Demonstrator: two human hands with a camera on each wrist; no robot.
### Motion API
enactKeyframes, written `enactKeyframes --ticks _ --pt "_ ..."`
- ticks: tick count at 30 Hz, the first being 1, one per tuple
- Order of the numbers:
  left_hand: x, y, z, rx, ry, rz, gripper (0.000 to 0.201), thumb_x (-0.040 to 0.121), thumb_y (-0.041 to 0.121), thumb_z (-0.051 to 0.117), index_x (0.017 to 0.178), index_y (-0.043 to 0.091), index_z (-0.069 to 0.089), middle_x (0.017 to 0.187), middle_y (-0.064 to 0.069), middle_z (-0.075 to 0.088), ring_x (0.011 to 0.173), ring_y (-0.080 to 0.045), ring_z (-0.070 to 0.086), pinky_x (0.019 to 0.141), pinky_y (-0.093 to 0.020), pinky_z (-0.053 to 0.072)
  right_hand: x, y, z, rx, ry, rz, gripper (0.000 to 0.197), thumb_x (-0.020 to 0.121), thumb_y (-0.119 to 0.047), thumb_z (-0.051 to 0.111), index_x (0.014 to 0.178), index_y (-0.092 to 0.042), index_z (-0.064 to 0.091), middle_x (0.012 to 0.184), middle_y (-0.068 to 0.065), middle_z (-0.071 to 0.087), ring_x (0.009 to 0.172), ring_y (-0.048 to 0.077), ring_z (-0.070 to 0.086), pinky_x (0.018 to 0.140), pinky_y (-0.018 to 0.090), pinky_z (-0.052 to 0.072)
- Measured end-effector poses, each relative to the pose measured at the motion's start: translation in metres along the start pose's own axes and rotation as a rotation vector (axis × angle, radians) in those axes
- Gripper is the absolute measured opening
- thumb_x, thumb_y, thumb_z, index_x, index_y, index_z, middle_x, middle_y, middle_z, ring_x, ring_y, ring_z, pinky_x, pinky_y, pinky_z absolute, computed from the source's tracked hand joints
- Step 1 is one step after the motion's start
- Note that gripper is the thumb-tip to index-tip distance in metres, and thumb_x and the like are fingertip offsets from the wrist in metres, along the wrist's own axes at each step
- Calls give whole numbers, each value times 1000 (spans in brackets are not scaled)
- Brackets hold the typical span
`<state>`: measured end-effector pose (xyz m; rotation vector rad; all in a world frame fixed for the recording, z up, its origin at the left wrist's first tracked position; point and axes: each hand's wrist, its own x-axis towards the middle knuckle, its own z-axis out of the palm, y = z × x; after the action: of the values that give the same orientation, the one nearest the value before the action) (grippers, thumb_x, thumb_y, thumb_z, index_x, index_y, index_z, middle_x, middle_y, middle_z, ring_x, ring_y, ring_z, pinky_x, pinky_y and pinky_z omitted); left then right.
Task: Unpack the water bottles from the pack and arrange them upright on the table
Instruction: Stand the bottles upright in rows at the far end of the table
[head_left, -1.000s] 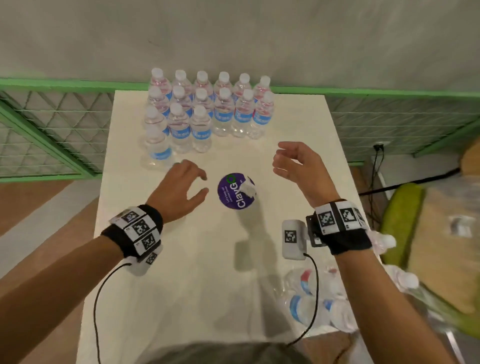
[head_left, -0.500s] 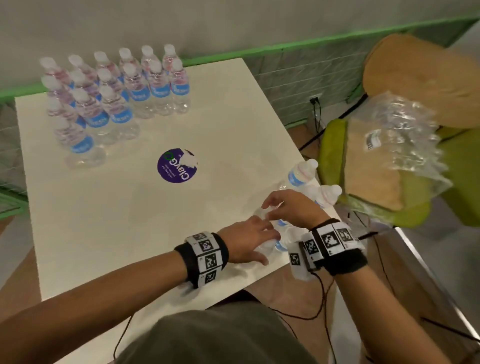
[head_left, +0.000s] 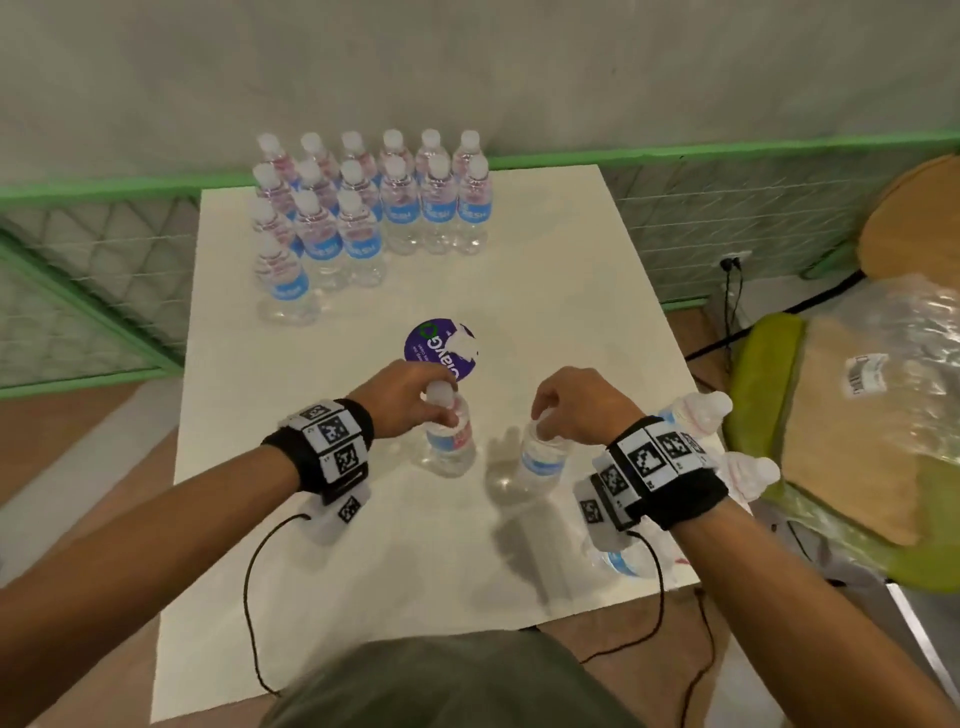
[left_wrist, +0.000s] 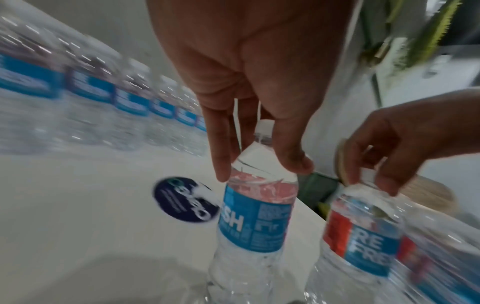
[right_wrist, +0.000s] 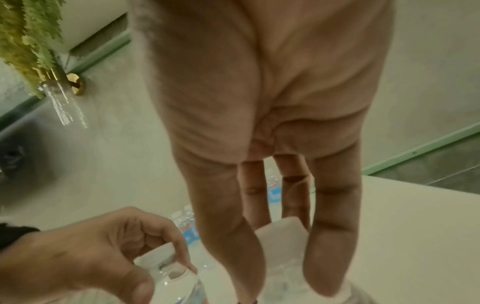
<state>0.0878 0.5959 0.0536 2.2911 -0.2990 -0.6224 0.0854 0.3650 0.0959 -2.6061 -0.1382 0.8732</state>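
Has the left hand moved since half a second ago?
Yes. The left hand was at the table's near right edge beside the lying bottles; now it grips a bottle by the neck just below the purple sticker.

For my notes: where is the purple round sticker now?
In the head view, the purple sticker lies flat on the white table near its middle, just beyond the left hand.

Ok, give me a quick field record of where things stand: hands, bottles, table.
left hand: grips left bottle by the neck
right hand: grips right bottle by the top
arranged bottles: upright group at table's far side
loose bottles: at table's right edge
table: white, purple sticker in the middle
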Motion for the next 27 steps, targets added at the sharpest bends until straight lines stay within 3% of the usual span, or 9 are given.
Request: enactKeyframes --ticks 6,10,17,20,24,27 --pt "19 -49 -73 -56 273 -160 32 68 22 81 94 17 64 94 -4 66 90 -23 59 85 -36 47 74 -75 -36 8 11 -218 22 76 -6 69 97 -7 72 100 7 63 88 19 57 57 16 37" --pt "43 -67 -106 1 342 -222 35 69 20 80 98 12 63 99 -10 65 95 -27 58 84 -35 44 128 -118 -53 43 68 -274 26 78 -6 67 104 -6 71 109 10 68 102 22 61 73 21 39" --pt "72 -90 -134 13 362 -284 40 72 20 78 107 13 61 106 -10 61 100 -30 56 81 -32 42 193 -135 -57 -32 30 -328 30 84 -10 63 114 -5 65 121 14 59 112 28 56 84 24 39" --pt "79 -96 -139 88 332 -284 46 75 31 76 114 17 57 115 -11 56 107 -29 52 86 -34 40 206 -127 -54 -32 16 -330 47 78 -20 72 122 -15 56 121 14 47 107 28 50 92 34 41" --pt "85 -98 -140 158 303 -323 55 74 48 71 118 18 55 124 -12 47 113 -29 47 93 -36 38 214 -117 -39 113 7 -313 55 67 -19 81 115 -17 52 110 9 50 106 28 52 86 37 45" --pt "83 -98 -142 128 280 -294 63 70 41 77 123 18 52 129 -8 45 118 -26 45 99 -36 37 216 -115 -26 179 -3 -289 66 63 -21 84 115 -22 44 114 11 50 103 27 52 85 39 47"
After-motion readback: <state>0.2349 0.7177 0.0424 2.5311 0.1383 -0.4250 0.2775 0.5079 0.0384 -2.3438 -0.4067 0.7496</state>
